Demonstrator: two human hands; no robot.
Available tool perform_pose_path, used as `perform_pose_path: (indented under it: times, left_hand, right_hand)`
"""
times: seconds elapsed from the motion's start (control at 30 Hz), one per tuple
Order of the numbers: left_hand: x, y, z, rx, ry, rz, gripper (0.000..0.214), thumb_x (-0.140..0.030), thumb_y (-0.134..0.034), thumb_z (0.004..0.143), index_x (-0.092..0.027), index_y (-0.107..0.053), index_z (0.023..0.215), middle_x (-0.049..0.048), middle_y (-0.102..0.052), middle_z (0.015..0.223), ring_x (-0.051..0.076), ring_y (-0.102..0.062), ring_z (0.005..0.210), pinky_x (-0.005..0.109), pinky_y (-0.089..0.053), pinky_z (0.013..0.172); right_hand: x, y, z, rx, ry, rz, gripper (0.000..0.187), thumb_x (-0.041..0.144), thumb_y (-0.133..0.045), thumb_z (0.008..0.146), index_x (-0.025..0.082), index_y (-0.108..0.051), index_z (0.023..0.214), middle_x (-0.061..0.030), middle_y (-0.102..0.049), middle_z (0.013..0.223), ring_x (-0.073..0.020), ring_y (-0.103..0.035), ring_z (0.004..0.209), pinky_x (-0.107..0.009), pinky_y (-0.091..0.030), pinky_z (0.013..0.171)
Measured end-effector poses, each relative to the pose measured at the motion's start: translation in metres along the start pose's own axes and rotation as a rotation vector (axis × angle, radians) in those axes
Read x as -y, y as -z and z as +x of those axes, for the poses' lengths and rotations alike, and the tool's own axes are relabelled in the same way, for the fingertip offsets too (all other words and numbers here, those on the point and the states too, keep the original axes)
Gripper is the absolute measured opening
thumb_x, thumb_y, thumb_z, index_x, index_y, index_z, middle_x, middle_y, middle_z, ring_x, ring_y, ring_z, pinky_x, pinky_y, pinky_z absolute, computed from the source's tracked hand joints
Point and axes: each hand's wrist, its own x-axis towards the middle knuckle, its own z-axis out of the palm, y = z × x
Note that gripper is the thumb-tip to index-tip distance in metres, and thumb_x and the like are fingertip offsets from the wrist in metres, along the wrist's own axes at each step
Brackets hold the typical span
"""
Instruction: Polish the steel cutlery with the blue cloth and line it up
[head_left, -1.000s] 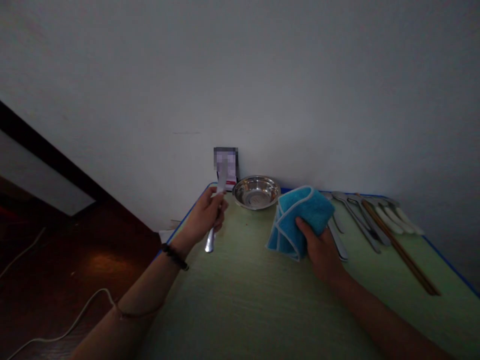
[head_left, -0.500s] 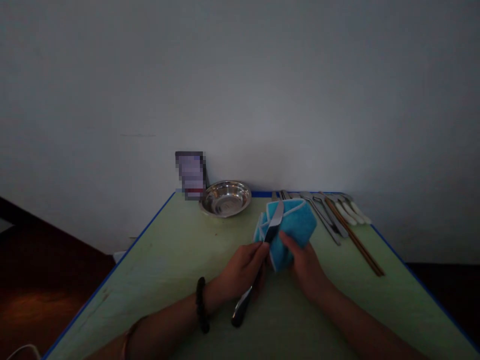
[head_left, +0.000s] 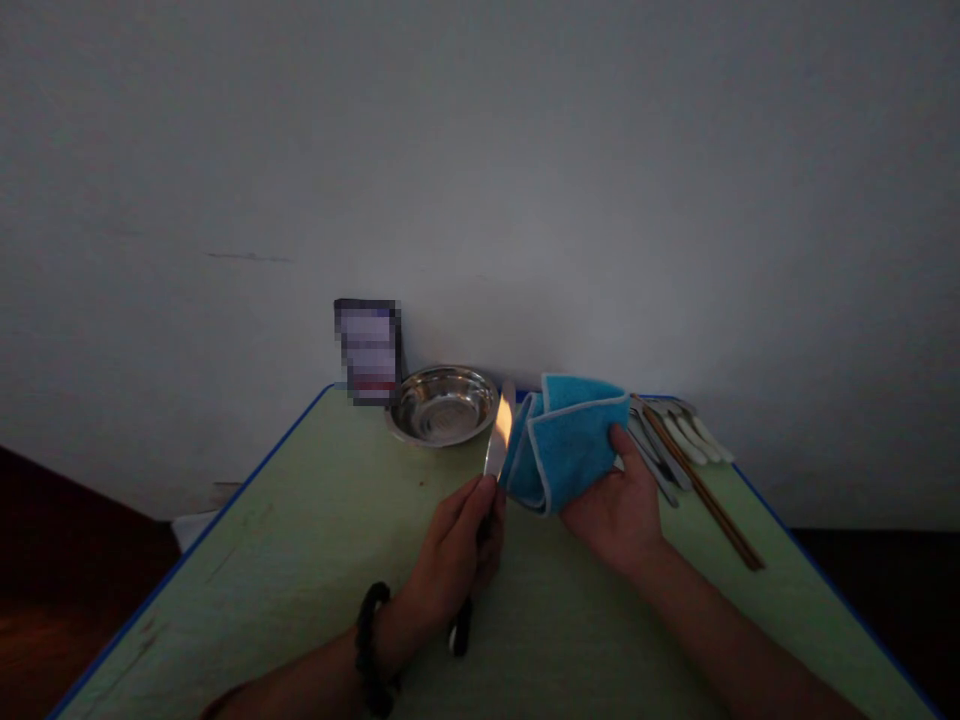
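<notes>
A metal table knife [head_left: 498, 440] is gripped in my left hand [head_left: 459, 545], its blade pointing up and away with a bright reflection on it. The handle's end shows below my fist. My right hand [head_left: 622, 510] holds a folded blue cloth [head_left: 577, 440] with pale edging, the thumb on its right side and the palm beneath. The cloth is just right of the blade; whether they touch I cannot tell. Past the left hand, near the blade tip, is a shiny steel bowl [head_left: 442, 408].
Against the wall leans a blurred screen device [head_left: 369, 350], left of the bowl. At the right lie brown chopsticks [head_left: 709, 490], several white-handled utensils [head_left: 697, 437] and metal cutlery [head_left: 664, 465], partly behind the cloth. The green table [head_left: 300, 560] has blue edges.
The knife has come off the cloth's face and moved left, its blade now more upright. My right hand has opened out under the cloth. The view has shifted slightly.
</notes>
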Motion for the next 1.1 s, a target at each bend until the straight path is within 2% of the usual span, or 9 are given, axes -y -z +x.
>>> perform_pose_path:
  times: [0.1, 0.17, 0.3, 0.4, 0.5, 0.6, 0.73, 0.9, 1.1]
  left_hand:
    - [-0.001, 0.003, 0.003, -0.032, -0.019, -0.042, 0.037, -0.051, -0.046, 0.082, -0.02, -0.043, 0.063, -0.0112, -0.032, 0.038, 0.004, -0.026, 0.027, 0.013, -0.023, 0.027]
    - [-0.002, 0.007, 0.004, -0.045, -0.037, -0.071, 0.036, -0.049, -0.047, 0.083, -0.02, -0.043, 0.063, -0.0113, -0.032, 0.038, 0.004, -0.027, 0.026, 0.013, -0.023, 0.027]
    - [-0.002, 0.015, 0.004, -0.005, -0.057, -0.031, 0.039, -0.05, -0.046, 0.083, -0.019, -0.046, 0.06, -0.0105, -0.033, 0.033, 0.005, -0.027, 0.023, 0.014, -0.022, 0.025]
    - [0.0, 0.014, 0.002, 0.125, 0.055, 0.163, 0.043, -0.052, -0.046, 0.083, -0.018, -0.05, 0.057, -0.0062, -0.043, 0.032, 0.007, -0.036, 0.024, 0.015, -0.026, 0.027]
    - [0.001, 0.008, 0.001, 0.213, 0.157, 0.346, 0.043, -0.051, -0.043, 0.085, -0.017, -0.054, 0.062, -0.0034, -0.05, 0.033, 0.009, -0.044, 0.027, 0.015, -0.03, 0.029]
    - [0.002, 0.003, 0.003, 0.178, 0.153, 0.447, 0.042, -0.052, -0.039, 0.087, -0.018, -0.053, 0.066, -0.004, -0.051, 0.033, 0.009, -0.046, 0.027, 0.015, -0.031, 0.029]
    - [0.003, 0.003, 0.005, 0.142, 0.148, 0.502, 0.043, -0.055, -0.038, 0.086, -0.019, -0.052, 0.069, -0.0056, -0.05, 0.036, 0.009, -0.042, 0.025, 0.015, -0.03, 0.026]
    - [0.003, 0.002, 0.005, 0.08, 0.158, 0.509, 0.043, -0.054, -0.038, 0.086, -0.019, -0.054, 0.068, -0.0075, -0.045, 0.034, 0.008, -0.037, 0.023, 0.014, -0.026, 0.025]
    - [0.003, 0.002, 0.008, -0.015, 0.122, 0.443, 0.042, -0.053, -0.041, 0.085, -0.018, -0.055, 0.067, -0.008, -0.041, 0.031, 0.007, -0.031, 0.023, 0.015, -0.021, 0.026]
  right_hand:
    - [-0.004, 0.008, -0.002, 0.039, -0.075, 0.073, 0.039, 0.048, -0.046, 0.079, 0.021, -0.062, 0.103, -0.0056, -0.069, 0.105, -0.0242, -0.058, 0.107, -0.046, -0.04, 0.095]
    - [-0.013, 0.014, -0.002, 0.056, -0.099, 0.075, 0.032, 0.036, -0.05, 0.078, 0.02, -0.061, 0.103, -0.0052, -0.069, 0.104, -0.0232, -0.059, 0.105, -0.045, -0.04, 0.095]
    - [-0.038, 0.026, -0.003, 0.002, -0.057, -0.033, 0.027, 0.02, -0.06, 0.073, 0.018, -0.062, 0.099, -0.0039, -0.071, 0.096, -0.0209, -0.062, 0.1, -0.041, -0.04, 0.095]
    - [-0.047, 0.027, -0.005, 0.009, 0.003, -0.046, 0.028, 0.028, -0.063, 0.074, 0.02, -0.062, 0.101, -0.003, -0.07, 0.097, -0.0206, -0.059, 0.104, -0.04, -0.038, 0.097]
    - [-0.043, 0.023, -0.007, 0.112, -0.003, 0.02, 0.037, 0.046, -0.056, 0.077, 0.021, -0.062, 0.104, -0.0052, -0.068, 0.105, -0.0222, -0.054, 0.112, -0.041, -0.034, 0.101]
    - [-0.033, 0.02, -0.007, 0.21, -0.048, 0.056, 0.053, 0.061, -0.043, 0.079, 0.022, -0.06, 0.11, -0.0069, -0.065, 0.112, -0.0234, -0.05, 0.117, -0.043, -0.03, 0.103]
    - [-0.024, 0.022, -0.003, 0.218, -0.2, 0.117, 0.064, 0.068, -0.028, 0.08, 0.022, -0.06, 0.11, -0.0077, -0.066, 0.111, -0.0236, -0.051, 0.116, -0.045, -0.03, 0.102]
    - [-0.022, 0.024, -0.001, 0.293, -0.273, 0.144, 0.065, 0.069, -0.024, 0.08, 0.023, -0.06, 0.109, -0.0059, -0.066, 0.111, -0.0213, -0.052, 0.114, -0.042, -0.03, 0.102]
    - [-0.023, 0.024, 0.0, 0.348, -0.304, 0.044, 0.071, 0.073, -0.02, 0.077, 0.024, -0.056, 0.113, -0.0061, -0.062, 0.118, -0.0208, -0.049, 0.115, -0.043, -0.03, 0.101]
